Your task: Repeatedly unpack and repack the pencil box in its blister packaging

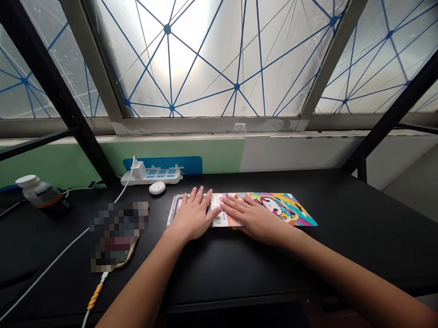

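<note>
A long, colourful cardboard package with a cartoon character printed on it lies flat on the black desk. Its left end has a clear plastic edge, largely covered by my hand. My left hand rests palm down over that left part, fingers spread. Across the middle of the package lies my right hand, its fingers stretched out to the left and close to my left thumb. White printing with a barcode shows between the two hands. What lies under my palms is hidden.
Left of the package is a phone, blurred out, with a white charging cable. A white earbud case sits before a power strip by the wall. A bottle stands far left. Black frame bars rise at both sides.
</note>
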Demonstrator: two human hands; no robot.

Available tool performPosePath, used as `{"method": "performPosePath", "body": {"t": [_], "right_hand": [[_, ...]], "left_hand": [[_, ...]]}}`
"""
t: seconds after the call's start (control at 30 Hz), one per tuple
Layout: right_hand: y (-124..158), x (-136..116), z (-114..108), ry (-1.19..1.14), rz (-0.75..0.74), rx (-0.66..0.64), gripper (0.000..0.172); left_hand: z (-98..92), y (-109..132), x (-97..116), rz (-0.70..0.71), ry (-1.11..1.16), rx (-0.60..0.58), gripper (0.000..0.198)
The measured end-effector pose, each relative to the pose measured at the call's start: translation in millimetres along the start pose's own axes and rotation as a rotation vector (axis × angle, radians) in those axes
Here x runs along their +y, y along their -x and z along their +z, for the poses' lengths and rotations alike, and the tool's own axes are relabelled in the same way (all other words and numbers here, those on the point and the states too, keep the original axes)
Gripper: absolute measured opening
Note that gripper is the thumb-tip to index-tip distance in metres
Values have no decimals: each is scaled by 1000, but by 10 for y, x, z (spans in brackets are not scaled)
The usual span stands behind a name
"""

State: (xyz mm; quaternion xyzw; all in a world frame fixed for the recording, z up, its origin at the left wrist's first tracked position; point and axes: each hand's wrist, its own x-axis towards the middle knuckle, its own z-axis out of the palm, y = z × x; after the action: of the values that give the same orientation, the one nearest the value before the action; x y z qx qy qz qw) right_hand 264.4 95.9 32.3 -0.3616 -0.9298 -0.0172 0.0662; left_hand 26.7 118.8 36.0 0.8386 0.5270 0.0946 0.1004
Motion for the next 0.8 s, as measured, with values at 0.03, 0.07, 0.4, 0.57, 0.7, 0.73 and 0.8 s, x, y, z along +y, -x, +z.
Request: {"method": "performPosePath", "body": {"t": [0.03,0.07,0.4,0.57,0.7,0.73,0.8], "right_hand": [[91,47,5,6,17,7,67],[193,104,11,12,38,17,68],[1094,405,-199,149,211,234,84],[787,-392,-319,111,15,165,68],[209,-830,-113,-88,-69,-69,55],[68,-857,-55,-141,-78,-87,66],[-158,-840,35,-231,-76,-107,82]], "left_hand": [[-20,20,-23,-12,-3,-14,79],[-39,37,-42,-22,-5,-28,79],[-115,-62,-303,-56,-21,-74,78],[-121,-296,-150,-122,-64,-96,75],[-66,-406,32,-98,-78,-66,74],[-47,-414,60,-92,-80,-53,73],[-11,-414,87,-83,-81,-30,71]]}}
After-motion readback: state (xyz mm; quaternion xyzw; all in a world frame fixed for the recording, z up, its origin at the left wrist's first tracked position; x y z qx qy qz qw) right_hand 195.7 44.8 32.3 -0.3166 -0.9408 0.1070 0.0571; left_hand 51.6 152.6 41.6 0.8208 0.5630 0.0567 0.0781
